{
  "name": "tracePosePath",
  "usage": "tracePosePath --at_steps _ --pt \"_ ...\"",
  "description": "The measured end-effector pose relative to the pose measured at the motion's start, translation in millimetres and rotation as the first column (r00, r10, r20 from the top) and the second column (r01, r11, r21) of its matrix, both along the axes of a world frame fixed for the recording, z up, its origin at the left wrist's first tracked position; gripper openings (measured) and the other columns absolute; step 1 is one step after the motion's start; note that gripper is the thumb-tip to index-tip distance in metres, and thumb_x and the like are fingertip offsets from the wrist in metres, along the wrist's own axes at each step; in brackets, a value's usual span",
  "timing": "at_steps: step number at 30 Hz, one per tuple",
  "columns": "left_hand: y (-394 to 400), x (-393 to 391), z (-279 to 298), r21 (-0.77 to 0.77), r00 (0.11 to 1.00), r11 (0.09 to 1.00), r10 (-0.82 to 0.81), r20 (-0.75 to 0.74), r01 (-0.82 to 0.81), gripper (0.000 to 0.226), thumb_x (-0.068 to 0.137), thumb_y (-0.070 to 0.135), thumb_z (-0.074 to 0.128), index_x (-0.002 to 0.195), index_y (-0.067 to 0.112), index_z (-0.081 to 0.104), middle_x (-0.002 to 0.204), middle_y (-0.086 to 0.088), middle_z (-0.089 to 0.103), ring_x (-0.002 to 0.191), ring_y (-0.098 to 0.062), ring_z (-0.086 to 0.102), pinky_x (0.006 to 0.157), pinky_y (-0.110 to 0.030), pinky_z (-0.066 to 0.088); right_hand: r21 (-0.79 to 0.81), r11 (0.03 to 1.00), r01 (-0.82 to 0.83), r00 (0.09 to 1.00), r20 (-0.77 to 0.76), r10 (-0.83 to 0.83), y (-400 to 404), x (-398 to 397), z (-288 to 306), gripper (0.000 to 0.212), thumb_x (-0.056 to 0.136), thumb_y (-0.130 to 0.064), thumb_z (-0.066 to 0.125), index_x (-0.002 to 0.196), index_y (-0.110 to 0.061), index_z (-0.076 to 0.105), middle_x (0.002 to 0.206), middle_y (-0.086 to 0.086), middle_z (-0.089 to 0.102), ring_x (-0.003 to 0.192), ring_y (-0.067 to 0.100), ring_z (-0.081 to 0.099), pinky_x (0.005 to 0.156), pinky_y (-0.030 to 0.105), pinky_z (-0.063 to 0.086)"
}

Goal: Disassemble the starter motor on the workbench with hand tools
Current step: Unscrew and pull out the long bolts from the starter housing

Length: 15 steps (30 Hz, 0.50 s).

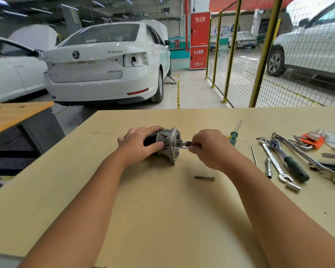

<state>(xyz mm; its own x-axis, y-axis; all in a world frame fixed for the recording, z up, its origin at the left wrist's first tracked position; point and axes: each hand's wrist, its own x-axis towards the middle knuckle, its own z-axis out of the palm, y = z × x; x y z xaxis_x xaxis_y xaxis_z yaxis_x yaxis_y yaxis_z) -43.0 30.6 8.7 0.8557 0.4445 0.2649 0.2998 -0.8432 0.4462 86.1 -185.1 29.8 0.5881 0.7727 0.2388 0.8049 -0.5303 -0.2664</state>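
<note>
— Where's the starter motor (163,144)?

— Lying on its side mid-workbench (162,209). The left hand (138,145) wraps its dark body; the right hand (207,147) pinches a long bolt (183,145) at the flange face.

— Risk?

— I'd judge the housing could roll if the left grip slackens, cocking the bolt. A loose bolt (204,178) at five o'clock could wander too; the ratchet (287,159) lies at three o'clock.

Tan table (162,209) — starter motor (167,145) at centre; loose bolt (204,178) just right of it, green screwdriver (234,134) further right — wrenches (278,165), ratchet (287,159), hex keys (311,140) far right.
</note>
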Motion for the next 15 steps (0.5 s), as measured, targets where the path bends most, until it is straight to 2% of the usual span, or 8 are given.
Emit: tracePosePath --at_steps 3,6,10,12,15 --pt "-0.7 -0.9 0.9 0.007 1.000 1.000 -0.008 0.002 0.008 0.062 0.071 0.085 0.043 0.132 0.074 0.037 0.129 0.039 0.051 0.135 -0.013 0.036 0.097 -0.046 0.026 0.075 0.997 0.019 0.999 0.029 -0.021 -1.8 -2.1 0.3 0.009 0.092 -0.035 0.069 0.090 -0.027 0.071 0.089 -0.007 0.063 0.090 0.022 0.057 0.081 0.041 0.050" --pt "-0.8 -1.7 0.2 0.014 1.000 1.000 -0.009 0.008 0.009 0.062 0.070 0.086 0.045 0.131 0.074 0.037 0.124 0.039 0.050 0.134 -0.013 0.037 0.096 -0.045 0.025 0.146 0.989 -0.032 0.998 -0.051 0.040 -2.2 -1.9 -1.1 0.009 0.085 -0.028 0.077 0.088 -0.022 0.072 0.087 -0.003 0.062 0.085 0.021 0.057 0.075 0.038 0.052" --pt "-1.8 -0.7 -0.4 0.021 1.000 1.000 0.004 0.015 -0.005 0.059 0.074 0.086 0.038 0.131 0.074 0.036 0.126 0.040 0.049 0.134 -0.013 0.037 0.096 -0.044 0.024 0.196 0.980 -0.037 0.994 -0.093 0.056 0.6 2.0 -3.5 0.010 0.092 -0.031 0.070 0.087 -0.022 0.071 0.080 -0.005 0.053 0.076 0.014 0.048 0.057 0.022 0.032" --pt "-1.3 0.0 -1.4 0.023 1.000 1.000 0.013 0.024 -0.014 0.055 0.078 0.084 0.036 0.132 0.072 0.036 0.132 0.037 0.052 0.135 -0.014 0.037 0.095 -0.045 0.024 0.180 0.983 -0.018 0.990 -0.132 0.042 1.9 3.3 -5.1 0.021 0.098 -0.033 0.062 0.089 -0.017 0.073 0.079 -0.005 0.049 0.075 0.015 0.046 0.056 0.024 0.030" --pt "-0.2 0.4 -1.5 0.014 1.000 1.000 0.026 0.016 -0.027 0.054 0.082 0.079 0.040 0.135 0.070 0.040 0.138 0.031 0.055 0.136 -0.014 0.036 0.097 -0.044 0.024 0.122 0.993 -0.011 0.991 -0.128 0.026 3.2 5.4 -7.2 0.025 0.101 -0.029 0.057 0.094 -0.011 0.073 0.084 0.001 0.050 0.084 0.022 0.049 0.066 0.033 0.037"
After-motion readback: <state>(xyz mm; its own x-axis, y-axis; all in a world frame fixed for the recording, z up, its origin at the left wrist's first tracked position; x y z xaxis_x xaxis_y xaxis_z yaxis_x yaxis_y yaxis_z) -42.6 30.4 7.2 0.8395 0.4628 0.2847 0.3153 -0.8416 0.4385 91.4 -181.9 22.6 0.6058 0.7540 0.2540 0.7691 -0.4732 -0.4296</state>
